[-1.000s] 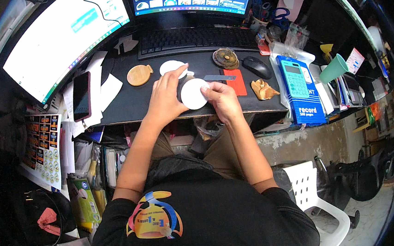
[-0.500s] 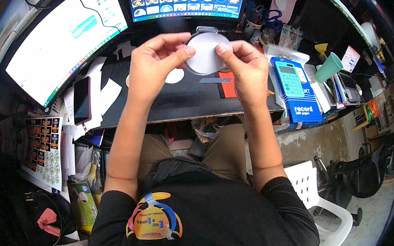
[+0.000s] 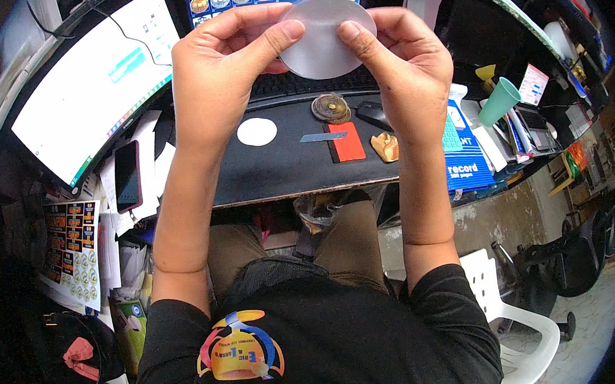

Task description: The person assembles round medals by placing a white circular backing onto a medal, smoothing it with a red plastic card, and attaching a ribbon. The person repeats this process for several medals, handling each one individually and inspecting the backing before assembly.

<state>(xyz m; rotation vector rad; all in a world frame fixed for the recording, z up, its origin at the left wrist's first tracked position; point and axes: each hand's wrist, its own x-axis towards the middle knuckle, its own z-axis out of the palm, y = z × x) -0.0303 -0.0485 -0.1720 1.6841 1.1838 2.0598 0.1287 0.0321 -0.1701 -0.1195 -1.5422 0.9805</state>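
Observation:
Both hands hold up a round grey-white medal [image 3: 325,42] by its left and right edges, in front of the middle monitor. The thumb of my left hand [image 3: 221,61] rests on its near face, with the fingers behind. Across from it, my right hand [image 3: 413,61] grips the medal the same way, thumb on the pale face. On the desk below lie a white paper disc [image 3: 256,132], a dark bronze-coloured round piece [image 3: 330,108], and a red scraper card [image 3: 348,142] with a thin metal blade [image 3: 323,137] lying across it.
A crumpled gold piece [image 3: 385,147] and a black mouse [image 3: 374,115] are by my right wrist. A keyboard [image 3: 299,86] sits under the monitor. At left are a phone [image 3: 128,175] and papers; at right, a blue record book [image 3: 463,172] and a green cup [image 3: 500,102].
Both hands have raised the medal up and closer. Its top loop no longer shows. The bronze-coloured piece, mouse and gold piece have come into clearer view.

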